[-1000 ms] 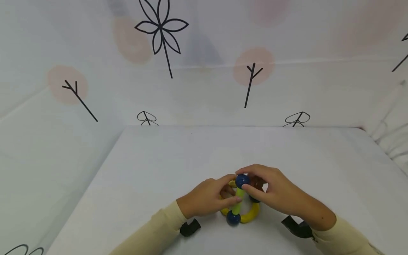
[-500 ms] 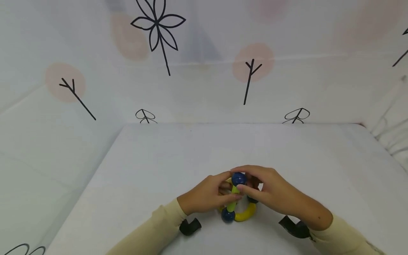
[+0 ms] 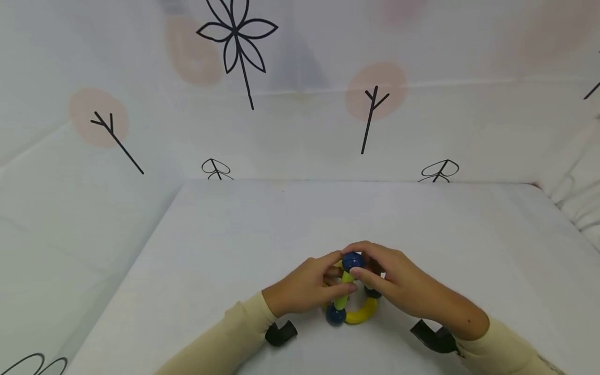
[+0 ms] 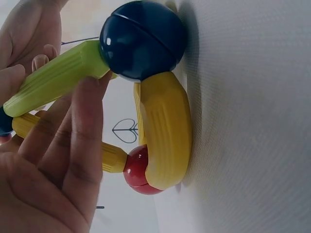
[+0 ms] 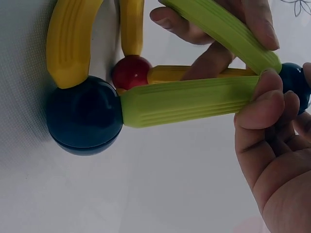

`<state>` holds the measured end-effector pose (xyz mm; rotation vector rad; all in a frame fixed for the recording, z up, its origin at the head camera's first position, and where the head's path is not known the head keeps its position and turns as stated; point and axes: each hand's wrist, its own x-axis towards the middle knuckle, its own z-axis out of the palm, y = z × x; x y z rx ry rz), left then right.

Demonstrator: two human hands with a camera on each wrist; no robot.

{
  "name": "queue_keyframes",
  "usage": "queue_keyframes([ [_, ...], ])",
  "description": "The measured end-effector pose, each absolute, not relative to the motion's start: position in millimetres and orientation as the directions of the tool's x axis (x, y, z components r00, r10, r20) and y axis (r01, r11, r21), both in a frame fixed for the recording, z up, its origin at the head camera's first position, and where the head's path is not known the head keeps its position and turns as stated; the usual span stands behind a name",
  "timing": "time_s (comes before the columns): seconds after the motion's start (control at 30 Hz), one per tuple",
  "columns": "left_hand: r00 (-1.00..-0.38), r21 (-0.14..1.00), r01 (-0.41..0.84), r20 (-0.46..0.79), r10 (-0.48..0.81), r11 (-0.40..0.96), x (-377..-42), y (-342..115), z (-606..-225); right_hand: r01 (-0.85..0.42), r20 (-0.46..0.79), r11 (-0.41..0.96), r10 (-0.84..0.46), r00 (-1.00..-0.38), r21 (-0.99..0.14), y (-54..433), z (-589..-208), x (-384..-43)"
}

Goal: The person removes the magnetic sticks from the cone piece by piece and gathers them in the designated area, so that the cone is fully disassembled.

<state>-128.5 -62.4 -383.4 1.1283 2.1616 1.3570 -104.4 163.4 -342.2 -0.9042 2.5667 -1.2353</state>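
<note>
A toy frame of balls and ridged rods stands on the white table. My left hand [image 3: 300,286] grips a green rod [image 3: 342,297], its thumb lying across the rod. With thumb and fingers, my right hand [image 3: 398,273] holds the upper blue ball [image 3: 352,261] at the top. At table level, a lower blue ball [image 3: 336,315] joins a curved yellow rod [image 3: 363,312]. Two green rods meet at the held ball in the right wrist view, one being a near green rod [image 5: 189,102]. A red ball [image 4: 138,167] joins yellow rods behind. Fingers partly hide the frame.
The white table [image 3: 262,224] runs back to a white cloth wall [image 3: 300,140] printed with black plant drawings and pink spots. Black curved pieces show by the wrists, one a left black piece [image 3: 281,333], the other a right black piece [image 3: 436,337].
The frame has shifted slightly left with both hands, and the green rod leans a little more. Over the last half second the hands hardly move; the head view shifts slightly.
</note>
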Motion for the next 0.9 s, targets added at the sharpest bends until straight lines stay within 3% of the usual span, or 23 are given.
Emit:
queue_keyframes([
  [0.47, -0.629, 0.878, 0.423, 0.106, 0.771, 0.224, -129.2, -61.2, -384.7, -0.436, 0.090, 0.490, -0.581, -0.809, -0.755, 163.0, -341.3, -102.0],
  [0.9, -0.645, 0.896, 0.366, 0.050, 0.762, 0.251, -129.3, -62.8, -381.0, -0.447, 0.173, 0.412, -0.551, -0.816, -0.794, 166.2, -340.2, -107.0],
])
